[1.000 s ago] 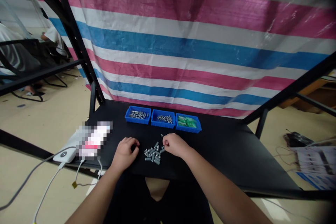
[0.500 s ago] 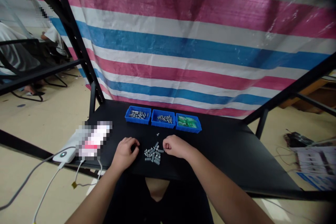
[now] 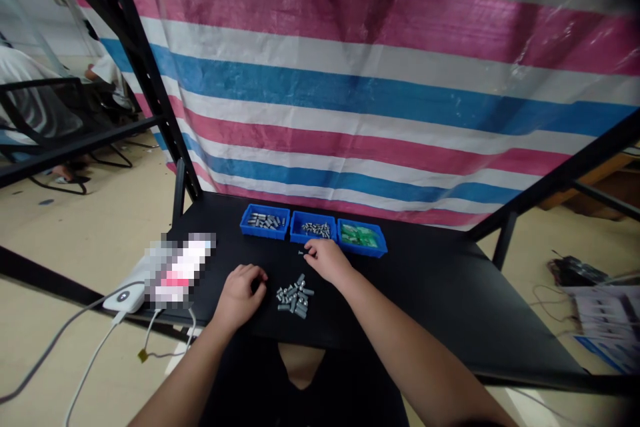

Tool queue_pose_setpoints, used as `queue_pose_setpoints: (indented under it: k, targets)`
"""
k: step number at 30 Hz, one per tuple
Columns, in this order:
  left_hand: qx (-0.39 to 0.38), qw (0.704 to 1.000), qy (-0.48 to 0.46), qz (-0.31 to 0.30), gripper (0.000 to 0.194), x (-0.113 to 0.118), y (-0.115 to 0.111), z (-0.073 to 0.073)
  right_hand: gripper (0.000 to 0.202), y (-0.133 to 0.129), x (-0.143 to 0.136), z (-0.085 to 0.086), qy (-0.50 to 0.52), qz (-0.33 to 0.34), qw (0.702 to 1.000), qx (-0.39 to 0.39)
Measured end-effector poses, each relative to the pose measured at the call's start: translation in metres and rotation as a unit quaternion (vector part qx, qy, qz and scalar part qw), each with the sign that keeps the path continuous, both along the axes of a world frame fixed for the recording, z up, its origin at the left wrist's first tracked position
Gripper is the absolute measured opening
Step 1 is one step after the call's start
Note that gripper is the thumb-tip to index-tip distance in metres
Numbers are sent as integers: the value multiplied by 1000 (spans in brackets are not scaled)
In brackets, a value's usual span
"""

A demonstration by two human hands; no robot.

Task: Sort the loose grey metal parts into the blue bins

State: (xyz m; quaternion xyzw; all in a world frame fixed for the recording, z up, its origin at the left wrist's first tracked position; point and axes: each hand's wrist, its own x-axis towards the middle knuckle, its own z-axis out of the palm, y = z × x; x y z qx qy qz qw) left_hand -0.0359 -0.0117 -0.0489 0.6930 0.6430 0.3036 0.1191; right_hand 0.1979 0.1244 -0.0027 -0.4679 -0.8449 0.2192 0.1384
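Observation:
My left hand (image 3: 243, 295) rests on the black tabletop, left of a loose pile of grey metal pins and small screws (image 3: 295, 297). Its fingers are curled, with a gap between thumb and forefinger, and nothing shows in it. Beyond the pile, my right hand (image 3: 326, 259) reaches to a single small screw (image 3: 301, 253) lying on the table. Thumb and forefinger are slightly apart just right of that screw; whether they touch it is too small to tell.
Three blue bins stand in a row at the back: one with metal pins (image 3: 265, 232), one with small screws (image 3: 296, 236), one with green packets (image 3: 383, 252). A blurred phone (image 3: 183, 270) and white power bank (image 3: 125, 297) with cables lie at left. Striped sheeting (image 3: 340, 93) hangs behind.
My right hand has moved from the pile's right side, up and away from me, to the lone screw, and its fingers have loosened. My left hand has stayed in place.

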Motion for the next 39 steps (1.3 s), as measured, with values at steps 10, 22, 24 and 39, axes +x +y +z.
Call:
queue_pose_setpoints:
  k: [10, 22, 24, 39]
  targets:
    - [3, 1000, 1, -2, 11, 0, 0, 1, 11, -4, -15, 3, -124, 65, 988, -61]
    - [-3, 1000, -4, -1, 11, -1, 1, -2, 15, 4, 22, 13, 96, -58, 993, 21]
    - [-1, 1000, -3, 0, 10, -1, 1, -1, 13, -11, 26, 5, 43, 20, 997, -60]
    - [1, 1000, 1, -2, 11, -2, 1, -2, 16, -15, 22, 18, -27, 56, 995, -79]
